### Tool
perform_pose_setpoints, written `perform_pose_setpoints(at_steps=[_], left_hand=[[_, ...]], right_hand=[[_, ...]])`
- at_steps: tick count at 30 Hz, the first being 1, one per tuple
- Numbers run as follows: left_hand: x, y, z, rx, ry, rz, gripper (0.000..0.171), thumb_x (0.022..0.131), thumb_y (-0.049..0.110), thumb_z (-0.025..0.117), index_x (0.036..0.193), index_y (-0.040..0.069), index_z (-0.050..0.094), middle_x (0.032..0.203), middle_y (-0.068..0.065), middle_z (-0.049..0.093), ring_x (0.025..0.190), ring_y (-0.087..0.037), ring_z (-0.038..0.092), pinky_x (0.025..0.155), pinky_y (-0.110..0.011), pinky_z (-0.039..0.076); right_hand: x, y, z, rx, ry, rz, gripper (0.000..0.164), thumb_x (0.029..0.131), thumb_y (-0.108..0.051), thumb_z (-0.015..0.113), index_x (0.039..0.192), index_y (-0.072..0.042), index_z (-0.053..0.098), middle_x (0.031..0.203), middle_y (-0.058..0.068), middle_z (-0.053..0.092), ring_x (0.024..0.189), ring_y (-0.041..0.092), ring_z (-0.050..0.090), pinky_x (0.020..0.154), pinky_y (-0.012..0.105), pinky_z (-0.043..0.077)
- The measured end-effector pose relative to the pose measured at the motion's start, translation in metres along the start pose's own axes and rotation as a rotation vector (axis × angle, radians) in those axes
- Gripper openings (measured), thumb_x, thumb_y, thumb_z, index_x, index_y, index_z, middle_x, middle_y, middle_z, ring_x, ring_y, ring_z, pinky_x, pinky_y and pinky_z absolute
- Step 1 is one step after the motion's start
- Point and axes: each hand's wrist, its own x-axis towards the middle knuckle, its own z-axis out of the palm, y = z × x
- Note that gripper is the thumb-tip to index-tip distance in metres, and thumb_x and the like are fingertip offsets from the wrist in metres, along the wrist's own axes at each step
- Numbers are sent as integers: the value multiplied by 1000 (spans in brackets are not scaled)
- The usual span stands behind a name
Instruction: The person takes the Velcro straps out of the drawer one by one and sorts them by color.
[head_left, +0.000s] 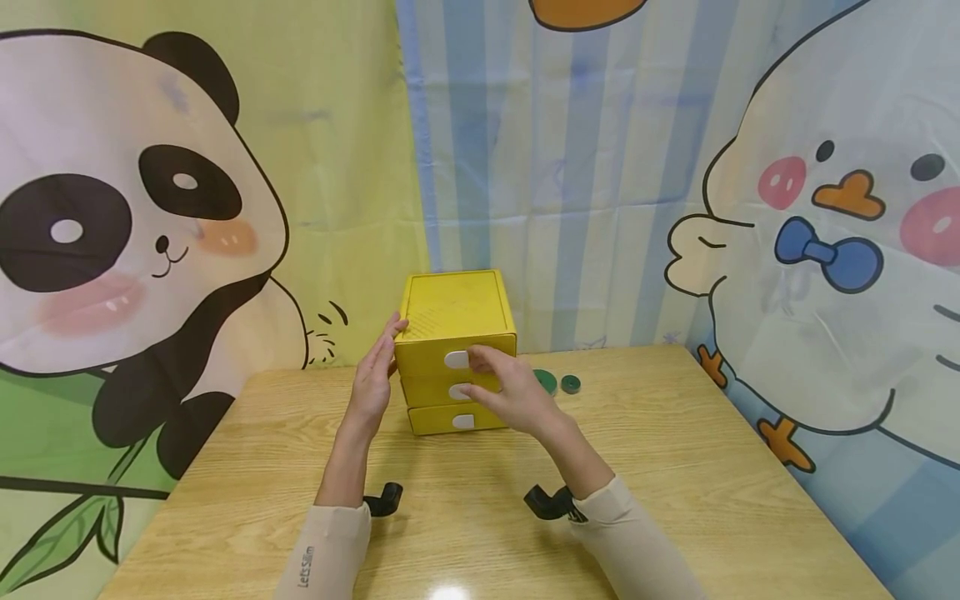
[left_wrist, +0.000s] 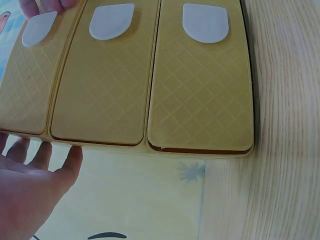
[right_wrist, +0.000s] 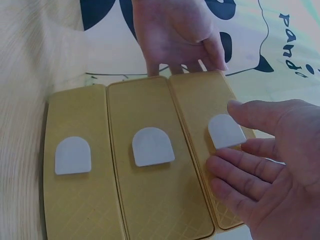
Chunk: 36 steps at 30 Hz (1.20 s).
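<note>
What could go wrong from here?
The right hand could miss or slip off the small white top tab. The yellow drawer box might turn when pulled, since the left hand braces only one side. The small green disc right of the box could get knocked.

Drawer box [head_left: 456, 302]: plastic-looking, diamond-textured fronts [left_wrist: 200, 95]; tabs [right_wrist: 153, 146] smooth. 6 o'clock: wood-grain tabletop [head_left: 465, 533], glossy. 12 o'clock: curtain [head_left: 525, 167], creased cloth.

Yellow drawer box [head_left: 456, 312], diamond-patterned fronts [left_wrist: 202, 95]; white handles [left_wrist: 205, 23]; beige sleeves [head_left: 326, 554].
</note>
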Motion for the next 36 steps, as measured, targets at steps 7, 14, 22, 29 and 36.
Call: perform_pose_setpoints(at_steps=[7, 14, 22, 29, 36], left_hand=[[1, -2, -2, 0, -7, 9, 54, 113, 46, 35, 159, 20, 43, 174, 11, 20, 162, -17, 11, 130, -60, 13], [1, -1, -1, 1, -17, 7, 55, 114, 44, 35, 160, 16, 41, 175, 9, 17, 163, -18, 8, 130, -58, 11], [1, -1, -1, -16, -15, 6, 54, 113, 46, 36, 160, 20, 42, 174, 13, 19, 162, -14, 10, 131, -55, 12], [1, -1, -1, -16, -14, 7, 54, 113, 46, 36, 160, 20, 43, 174, 13, 19, 162, -12, 10, 131, -53, 13], [1, -1, -1, -18, -11, 6, 54, 113, 46, 36, 160, 21, 43, 174, 13, 19, 162, -12, 11, 131, -53, 13]], right_hand=[[-1, 1, 2, -12, -15, 33, 62, 100, -29, 73, 153, -6, 49, 143, 10, 64, 128, 27, 64, 107, 48, 54], [1, 4, 3, -9, -12, 34, 63, 100, -30, 73, 153, -6, 49, 143, 11, 64, 128, 28, 64, 107, 49, 54], [2, 7, 5, -10, 7, 39, 50, 100, -27, 73, 141, -4, 56, 130, 14, 70, 120, 29, 68, 101, 50, 57], [2, 11, 7, -66, -40, 70, 33, 100, -27, 73, 123, -4, 67, 115, 10, 75, 105, 24, 71, 93, 42, 60], [2, 16, 11, -89, -84, 77, 26, 99, -23, 74, 117, -4, 71, 110, 7, 75, 103, 23, 71, 92, 41, 60]])
